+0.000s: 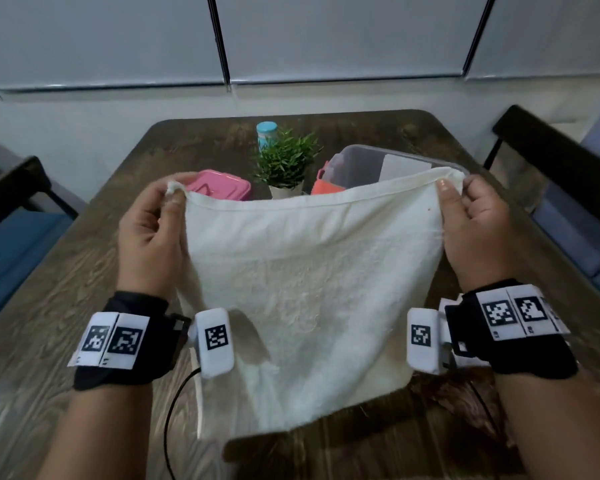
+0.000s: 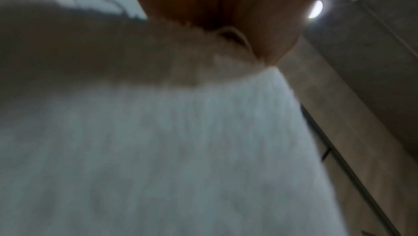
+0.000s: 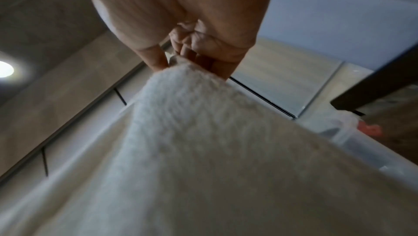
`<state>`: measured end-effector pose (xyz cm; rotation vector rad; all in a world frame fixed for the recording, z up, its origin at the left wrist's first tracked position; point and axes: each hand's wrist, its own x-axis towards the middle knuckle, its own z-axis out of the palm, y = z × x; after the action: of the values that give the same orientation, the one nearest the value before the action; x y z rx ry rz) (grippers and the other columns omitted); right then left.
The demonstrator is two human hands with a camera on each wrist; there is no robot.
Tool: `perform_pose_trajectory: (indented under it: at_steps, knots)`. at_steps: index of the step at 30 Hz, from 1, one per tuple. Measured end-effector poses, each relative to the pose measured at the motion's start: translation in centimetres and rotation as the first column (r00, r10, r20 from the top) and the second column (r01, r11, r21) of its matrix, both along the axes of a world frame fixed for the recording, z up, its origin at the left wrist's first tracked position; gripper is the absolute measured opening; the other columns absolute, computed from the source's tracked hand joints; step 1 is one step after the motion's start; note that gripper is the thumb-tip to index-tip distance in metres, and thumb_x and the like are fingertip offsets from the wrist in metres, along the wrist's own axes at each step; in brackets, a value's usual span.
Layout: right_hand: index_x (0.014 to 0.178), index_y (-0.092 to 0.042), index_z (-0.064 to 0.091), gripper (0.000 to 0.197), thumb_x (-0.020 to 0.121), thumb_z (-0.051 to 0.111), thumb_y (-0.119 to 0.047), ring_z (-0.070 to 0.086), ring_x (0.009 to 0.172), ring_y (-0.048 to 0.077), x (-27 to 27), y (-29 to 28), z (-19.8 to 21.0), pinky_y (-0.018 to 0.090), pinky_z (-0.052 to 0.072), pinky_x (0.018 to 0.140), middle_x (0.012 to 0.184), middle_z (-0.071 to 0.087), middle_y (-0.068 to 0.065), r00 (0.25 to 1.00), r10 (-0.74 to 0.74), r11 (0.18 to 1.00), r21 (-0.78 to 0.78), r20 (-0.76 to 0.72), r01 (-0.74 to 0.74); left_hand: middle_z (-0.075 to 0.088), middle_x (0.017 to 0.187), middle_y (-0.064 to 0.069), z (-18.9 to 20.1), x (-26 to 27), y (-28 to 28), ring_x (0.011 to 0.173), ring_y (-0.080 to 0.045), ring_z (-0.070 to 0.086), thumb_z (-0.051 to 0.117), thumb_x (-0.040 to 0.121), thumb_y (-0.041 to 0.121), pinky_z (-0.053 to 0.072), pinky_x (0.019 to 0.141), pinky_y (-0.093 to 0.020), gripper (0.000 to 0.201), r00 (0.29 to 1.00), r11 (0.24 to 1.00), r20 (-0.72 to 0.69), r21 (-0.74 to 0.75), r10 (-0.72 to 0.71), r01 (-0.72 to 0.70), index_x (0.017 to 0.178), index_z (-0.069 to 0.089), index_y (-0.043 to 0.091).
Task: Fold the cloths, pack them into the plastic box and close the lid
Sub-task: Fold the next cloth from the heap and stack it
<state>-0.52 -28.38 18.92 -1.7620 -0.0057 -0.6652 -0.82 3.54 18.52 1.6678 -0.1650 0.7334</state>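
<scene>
Hanging above the dark wooden bench (image 1: 66, 289), a white cloth (image 1: 302, 292) is held spread out by its two upper corners, its lower edge drooping toward the near side of the bench. One corner is pinched by the left hand (image 1: 149, 233), thumb and curled fingers (image 1: 174, 199) closed on a small bunch of fabric; the other corner is gripped by the right hand (image 1: 475, 230), whose fingers (image 3: 203, 46) are seen in the right wrist view curled tightly round the hem. In the left wrist view the cloth fills most of the frame, blurred, with the hand's pinch at its top edge. Behind the cloth's upper edge, on the far right part of the bench, a clear plastic box (image 1: 371, 161) is partly hidden; an orange item (image 1: 326, 187) is seen at its left end. A small potted plant (image 1: 284, 164) stands near the middle, a pink lidded container (image 1: 219, 185) lies to its left, and a turquoise-capped bottle (image 1: 266, 131) stands just behind the plant. Black wrist bands with printed markers (image 1: 115, 337) are worn on both forearms.
</scene>
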Motion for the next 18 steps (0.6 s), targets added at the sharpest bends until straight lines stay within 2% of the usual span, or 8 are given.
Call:
perform_pose_trajectory:
  at_steps: [3, 7, 9, 11, 13, 15, 17, 18]
  knots:
    - [0.1, -0.019, 0.059, 0.015, 0.101, 0.048, -0.028, 0.057, 0.071, -0.014, 1.0, -0.6, -1.5, 0.006, 0.043, 0.061, 0.086, 0.061, -0.014, 0.994, -0.008, 0.999, 0.045, -0.11, 0.013, 0.064, 0.09, 0.007, -1.6, 0.5, 0.4, 0.079, -0.004, 0.056, 0.046, 0.1, 0.01, 0.046, 0.071, -0.022, 0.02, 0.996, 0.99, -0.063, -0.126, -0.066, 0.058, 0.105, 0.064, 0.001]
    - [0.103, -0.023, 0.056, 0.017, 0.102, 0.042, -0.033, 0.059, 0.089, 0.007, 1.9, -1.0, -2.6, 0.021, 0.046, 0.073, 0.095, 0.062, -0.008, 0.979, -0.039, 0.998, 0.045, -0.198, 0.049, 0.066, 0.087, 0.01, -3.5, 1.2, 1.6, 0.07, -0.003, 0.051, 0.049, 0.098, 0.01, 0.042, 0.061, -0.016, 0.025, 0.969, 0.976, -0.162, -0.135, -0.189, 0.168, 0.091, 0.07, 0.023]
    - [0.103, -0.023, 0.054, 0.019, 0.103, 0.039, -0.034, 0.059, 0.092, 0.012, 2.2, -1.2, -2.7, 0.024, 0.045, 0.075, 0.099, 0.062, -0.004, 0.978, -0.061, 0.997, 0.044, -0.198, 0.071, 0.066, 0.088, 0.01, -4.2, 1.4, 2.2, 0.074, -0.011, 0.049, 0.06, 0.093, 0.027, 0.041, 0.066, -0.022, 0.012, 0.944, 0.958, -0.195, -0.163, -0.265, 0.235, 0.089, 0.071, 0.025]
    - [0.103, -0.021, 0.054, 0.021, 0.103, 0.038, -0.035, 0.059, 0.092, 0.013, 2.3, -1.4, -2.7, 0.021, 0.046, 0.073, 0.101, 0.062, -0.001, 0.978, -0.082, 0.995, 0.045, -0.191, 0.092, 0.064, 0.086, 0.006, -4.4, 1.4, 2.7, 0.078, -0.021, 0.043, 0.072, 0.078, 0.049, 0.037, 0.07, -0.03, 0.026, 0.928, 0.95, -0.222, -0.157, -0.299, 0.269, 0.089, 0.072, 0.026]
    - [0.103, -0.019, 0.055, 0.023, 0.103, 0.038, -0.034, 0.058, 0.088, 0.011, 2.5, -1.5, -2.5, 0.013, 0.046, 0.066, 0.1, 0.062, 0.001, 0.978, -0.096, 0.993, 0.052, -0.186, 0.107, 0.063, 0.084, 0.005, -4.4, 1.4, 3.0, 0.077, -0.019, 0.043, 0.075, 0.071, 0.055, 0.038, 0.071, -0.028, 0.034, 0.921, 0.941, -0.223, -0.19, -0.32, 0.281, 0.087, 0.072, 0.026]
    - [0.101, -0.018, 0.056, 0.024, 0.102, 0.04, -0.035, 0.058, 0.084, 0.007, 2.4, -1.5, -2.2, 0.004, 0.043, 0.059, 0.095, 0.062, -0.002, 0.979, -0.082, 0.995, 0.045, -0.185, 0.092, 0.065, 0.086, 0.009, -4.3, 1.5, 3.1, 0.074, -0.012, 0.045, 0.072, 0.077, 0.052, 0.042, 0.07, -0.021, 0.026, 0.926, 0.946, -0.218, -0.177, -0.308, 0.273, 0.085, 0.072, 0.027]
    - [0.1, -0.018, 0.057, 0.022, 0.1, 0.046, -0.037, 0.057, 0.08, 0.001, 2.2, -1.3, -1.9, 0.003, 0.042, 0.056, 0.089, 0.061, -0.008, 0.982, -0.037, 0.999, -0.005, -0.184, 0.037, 0.064, 0.087, 0.009, -4.1, 1.9, 3.2, 0.073, -0.009, 0.048, 0.062, 0.09, 0.032, 0.044, 0.069, -0.018, 0.012, 0.941, 0.958, -0.202, -0.145, -0.272, 0.246, 0.083, 0.07, 0.027]
    - [0.1, -0.019, 0.057, 0.019, 0.099, 0.049, -0.036, 0.057, 0.079, -0.001, 2.1, -1.2, -1.8, 0.005, 0.043, 0.057, 0.088, 0.061, -0.01, 0.984, -0.012, 0.999, -0.033, -0.181, 0.006, 0.064, 0.088, 0.007, -4.0, 2.1, 3.3, 0.073, -0.008, 0.05, 0.055, 0.093, 0.021, 0.044, 0.069, -0.019, 0.017, 0.953, 0.969, -0.188, -0.118, -0.236, 0.216, 0.083, 0.068, 0.027]
